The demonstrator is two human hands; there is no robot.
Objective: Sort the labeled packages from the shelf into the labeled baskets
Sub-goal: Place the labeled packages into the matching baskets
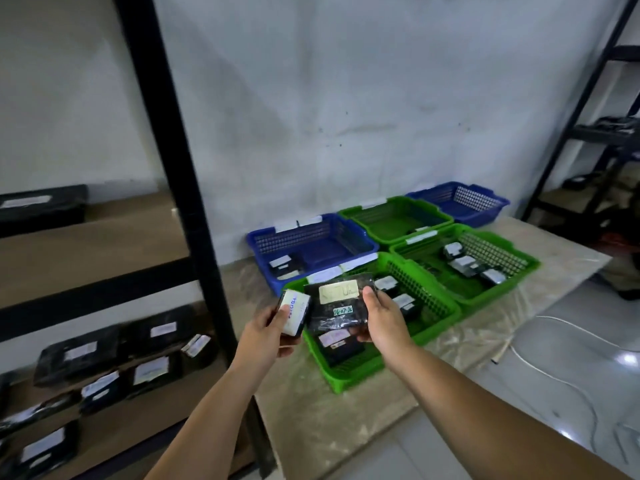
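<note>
In the head view we are holding two packages over the nearest green basket [349, 375]. Our left hand [266, 336] is pinching a small package [294, 311] with a white label; our right hand [382, 322] is gripping a larger black package [337, 304], thumb on its top face. More packages are waiting on the shelf [104, 424] at left. To do well, we should be reading each label first and comparing it with the basket tags, then lowering one package at a time.
</note>
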